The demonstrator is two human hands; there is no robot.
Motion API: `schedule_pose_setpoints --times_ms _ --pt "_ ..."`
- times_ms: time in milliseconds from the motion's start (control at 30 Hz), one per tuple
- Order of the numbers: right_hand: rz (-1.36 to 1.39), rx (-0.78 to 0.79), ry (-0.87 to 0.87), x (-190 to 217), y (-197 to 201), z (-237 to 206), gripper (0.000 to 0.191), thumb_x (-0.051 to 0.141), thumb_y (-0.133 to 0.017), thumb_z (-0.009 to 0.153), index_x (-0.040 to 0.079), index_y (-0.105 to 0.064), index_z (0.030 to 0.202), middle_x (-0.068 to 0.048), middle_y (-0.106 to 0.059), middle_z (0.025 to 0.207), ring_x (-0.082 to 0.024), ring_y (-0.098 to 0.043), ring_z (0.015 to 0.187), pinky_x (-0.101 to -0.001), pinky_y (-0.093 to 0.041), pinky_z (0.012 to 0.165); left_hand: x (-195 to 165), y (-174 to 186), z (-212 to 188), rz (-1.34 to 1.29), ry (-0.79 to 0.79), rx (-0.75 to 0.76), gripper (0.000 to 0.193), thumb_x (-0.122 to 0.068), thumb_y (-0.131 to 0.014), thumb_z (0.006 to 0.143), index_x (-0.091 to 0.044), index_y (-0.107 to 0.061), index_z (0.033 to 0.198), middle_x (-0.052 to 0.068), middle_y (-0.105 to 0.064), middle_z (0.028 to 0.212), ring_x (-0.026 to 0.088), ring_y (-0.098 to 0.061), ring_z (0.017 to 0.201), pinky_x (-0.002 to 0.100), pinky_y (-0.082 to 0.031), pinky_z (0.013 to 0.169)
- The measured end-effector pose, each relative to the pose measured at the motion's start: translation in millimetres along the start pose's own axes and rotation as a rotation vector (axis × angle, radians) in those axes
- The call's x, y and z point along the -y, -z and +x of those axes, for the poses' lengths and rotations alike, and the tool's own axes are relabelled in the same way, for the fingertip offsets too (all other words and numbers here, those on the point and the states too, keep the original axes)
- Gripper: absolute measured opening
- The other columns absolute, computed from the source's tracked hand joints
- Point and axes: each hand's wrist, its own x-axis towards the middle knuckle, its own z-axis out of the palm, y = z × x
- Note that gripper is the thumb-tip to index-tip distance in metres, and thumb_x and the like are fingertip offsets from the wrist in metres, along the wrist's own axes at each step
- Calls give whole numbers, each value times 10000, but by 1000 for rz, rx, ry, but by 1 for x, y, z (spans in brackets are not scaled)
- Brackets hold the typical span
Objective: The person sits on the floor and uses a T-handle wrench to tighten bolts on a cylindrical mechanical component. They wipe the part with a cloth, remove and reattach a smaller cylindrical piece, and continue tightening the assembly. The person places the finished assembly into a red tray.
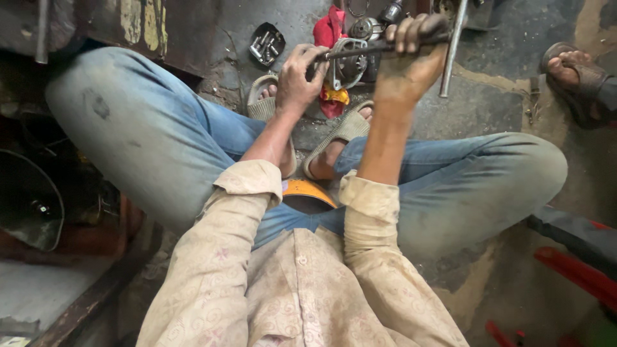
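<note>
I sit low with my knees spread, in blue jeans and sandals. Both my hands grip a dark metal bar [360,48] that lies crosswise over a grey metal machine part [350,64] between my feet. My left hand [299,77] holds the bar's left end, close to the part. My right hand [411,58] is wrapped around its right end, fingers curled over the top. A red and yellow cloth [331,32] lies under and behind the part.
A small black tray of sockets [267,44] sits on the concrete floor beyond my left foot. A thin steel rod [452,48] stands right of my right hand. Another person's sandalled foot [575,74] is at far right. Red objects [578,270] lie at lower right.
</note>
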Motion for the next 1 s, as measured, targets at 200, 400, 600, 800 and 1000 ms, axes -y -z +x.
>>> schedule_pose_setpoints --times_ms 200,400,600,800,1000 --pt "-143 -389 348 -30 -31 -14 354 348 -485 1041 48 -610 1181 -74 -658 930 -174 -585 838 -342 -476 756 -4 2 2 -6 -5 2 257 -130 -726 918 -118 -724 1175 141 -687 1141 360 -683 1076 449 -543 949" --pt "-27 7 44 1 -13 0 350 402 -481 1078 85 -586 970 -14 -498 716 -125 -455 600 -296 -408 614 -2 0 0 5 5 -6 245 -142 -738 920 -111 -724 1163 143 -684 1133 364 -678 1070 452 -539 935" --pt "17 -2 25 9 -2 -1 437 463 -504 1071 109 -514 815 5 -347 624 -126 -336 563 -305 -344 564 -10 2 2 29 -26 -23 227 -120 -723 932 -100 -718 1158 131 -685 1152 358 -670 1093 448 -536 961" --pt "106 -29 -42 41 -26 -7 526 589 -496 1010 87 -520 854 -25 -399 676 -145 -359 566 -321 -356 597 -28 6 -10 196 -103 -47 283 -139 -758 898 -154 -736 1179 78 -666 1218 315 -605 1200 443 -490 1041" --pt "39 -163 78 38 -39 -26 297 383 -516 1063 107 -520 953 -32 -425 704 -148 -385 558 -324 -361 573 -28 5 -22 268 -108 -29 353 -101 -759 855 -188 -741 1197 63 -636 1278 310 -566 1280 454 -441 1107"
